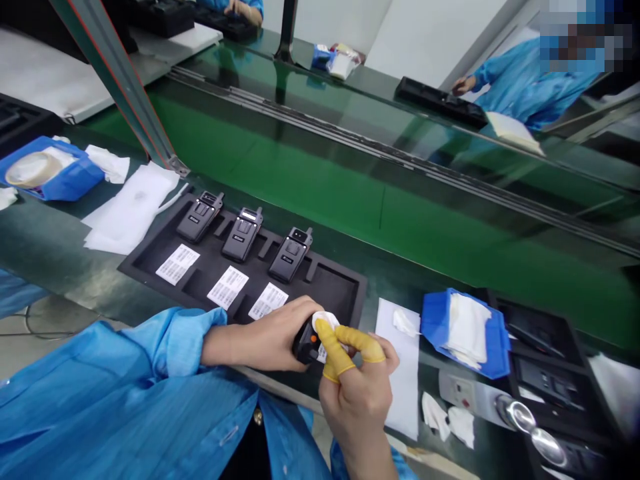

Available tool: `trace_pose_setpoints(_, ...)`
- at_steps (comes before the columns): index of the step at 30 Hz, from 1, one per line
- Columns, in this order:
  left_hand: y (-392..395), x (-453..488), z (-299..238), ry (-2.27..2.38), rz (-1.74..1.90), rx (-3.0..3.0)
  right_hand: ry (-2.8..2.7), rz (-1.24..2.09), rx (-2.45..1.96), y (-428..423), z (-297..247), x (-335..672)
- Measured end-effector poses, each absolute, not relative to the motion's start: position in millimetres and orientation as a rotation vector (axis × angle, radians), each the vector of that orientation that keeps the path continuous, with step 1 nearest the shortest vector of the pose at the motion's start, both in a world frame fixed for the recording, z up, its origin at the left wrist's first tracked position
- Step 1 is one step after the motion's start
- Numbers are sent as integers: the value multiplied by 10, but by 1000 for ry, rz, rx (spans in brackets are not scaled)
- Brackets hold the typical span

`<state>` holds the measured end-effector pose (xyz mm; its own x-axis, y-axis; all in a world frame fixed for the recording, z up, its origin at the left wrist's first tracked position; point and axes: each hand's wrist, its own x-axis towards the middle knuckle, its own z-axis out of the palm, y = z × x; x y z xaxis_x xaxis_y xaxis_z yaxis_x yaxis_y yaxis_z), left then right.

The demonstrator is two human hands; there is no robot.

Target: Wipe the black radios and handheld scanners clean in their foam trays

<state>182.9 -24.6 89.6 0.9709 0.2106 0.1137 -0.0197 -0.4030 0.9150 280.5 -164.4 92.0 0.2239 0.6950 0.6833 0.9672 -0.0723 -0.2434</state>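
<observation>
1. Green conveyor belt [320, 180] runs past a dark workbench [45, 247]; a black tray [345, 293] holds three walkie-talkies [242, 233].
2. The left hand [273, 337] is clamped on a black walkie-talkie [306, 343], held above the tray's near edge.
3. The right hand [357, 390], in yellow finger cots, pinches a white wipe [324, 321] against its top.

A black foam tray [345, 293] held 3 black handheld radios [242, 233] upright above 3 white barcode labels [228, 287]. A blue box of white wipes [463, 331] sat right of it, another blue box [50, 172] far left. Behind ran a green conveyor belt [350, 180].
</observation>
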Motion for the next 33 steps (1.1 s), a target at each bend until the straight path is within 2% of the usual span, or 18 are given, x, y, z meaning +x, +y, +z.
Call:
trace_pose_setpoints(3,-247,1835,872,104,267,1982,-1607,-471,-1830,-1691,959,2809)
trace_pose_setpoints(11,-233,1821,878,47,295,1986,-1355,-135,-1788,-1835,957,2951)
trace_pose_setpoints(16,-237,1819,885,44,295,1964,-1413,-240,-1813,-1760,994,2898)
trace_pose_setpoints(23,-284,1806,929,49,287,1972,-1362,-648,-2020,-1597,935,2654)
trace_pose_setpoints(33,-311,1773,911,105,279,1990,-1336,-485,-1955,-1703,963,2852)
